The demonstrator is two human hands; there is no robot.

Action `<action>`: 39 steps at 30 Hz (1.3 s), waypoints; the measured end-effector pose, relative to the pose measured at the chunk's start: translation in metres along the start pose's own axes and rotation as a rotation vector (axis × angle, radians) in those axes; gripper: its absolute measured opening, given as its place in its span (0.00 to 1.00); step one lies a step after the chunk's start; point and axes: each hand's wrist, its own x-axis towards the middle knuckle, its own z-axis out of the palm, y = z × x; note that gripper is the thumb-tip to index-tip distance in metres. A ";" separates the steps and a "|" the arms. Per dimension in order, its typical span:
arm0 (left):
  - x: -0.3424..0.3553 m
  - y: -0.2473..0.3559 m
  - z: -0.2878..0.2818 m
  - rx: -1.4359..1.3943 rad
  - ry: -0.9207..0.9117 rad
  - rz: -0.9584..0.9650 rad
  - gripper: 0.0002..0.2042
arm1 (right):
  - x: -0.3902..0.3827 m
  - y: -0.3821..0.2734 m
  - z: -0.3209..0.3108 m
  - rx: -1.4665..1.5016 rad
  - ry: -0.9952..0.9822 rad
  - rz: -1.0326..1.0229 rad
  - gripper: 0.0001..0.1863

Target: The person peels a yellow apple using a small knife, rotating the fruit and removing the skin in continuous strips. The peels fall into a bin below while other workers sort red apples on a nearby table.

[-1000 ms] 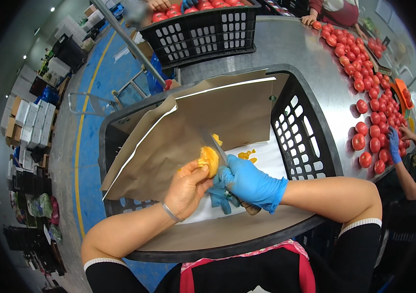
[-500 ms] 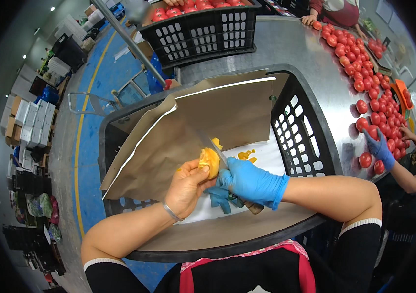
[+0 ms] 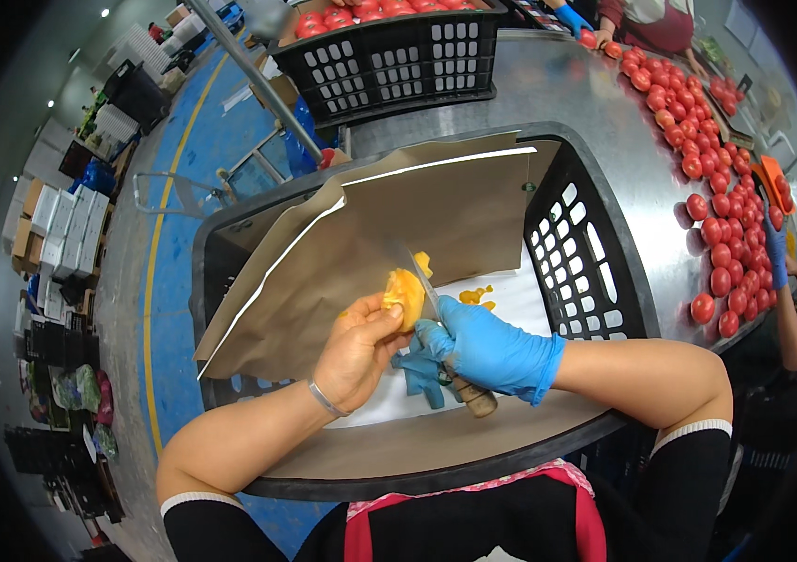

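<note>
My left hand [image 3: 354, 351], bare and with a band on the wrist, pinches a yellow-orange piece of fruit [image 3: 404, 298]; its exact kind does not show. My right hand [image 3: 492, 348], in a blue glove, is closed around a knife [image 3: 425, 281]. The blade points up and away, right beside the fruit. A small yellow scrap [image 3: 423, 263] sits at the blade. Below the glove a brownish handle end sticks out. Both hands are over a black crate [image 3: 595, 215] lined with brown paper [image 3: 427, 215]. Inside it lie yellow scraps [image 3: 476, 297] and a crumpled blue-green glove [image 3: 423, 379].
A second black crate [image 3: 389, 80], full of tomatoes, stands on the metal table [image 3: 530, 94]. Loose tomatoes [image 3: 722, 225] cover the table's right side, where co-workers' hands work. A metal pole [image 3: 263, 84] rises at the left. An orange container [image 3: 773, 183] stands far right.
My hands have barely shifted, with the fruit tilting slightly. At right, a co-worker's gloved hand has moved from the tomatoes towards the orange container. Another gloved hand has appeared at the top.
</note>
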 end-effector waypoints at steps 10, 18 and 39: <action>0.001 -0.006 -0.003 -0.024 0.060 0.008 0.17 | 0.000 0.004 0.008 -0.078 0.023 -0.066 0.16; -0.003 -0.007 0.003 0.031 0.077 0.019 0.15 | -0.011 -0.012 0.001 -0.456 -0.004 -0.083 0.15; -0.001 -0.002 0.009 0.079 -0.044 0.035 0.21 | -0.008 0.004 0.007 -0.801 0.219 -0.210 0.16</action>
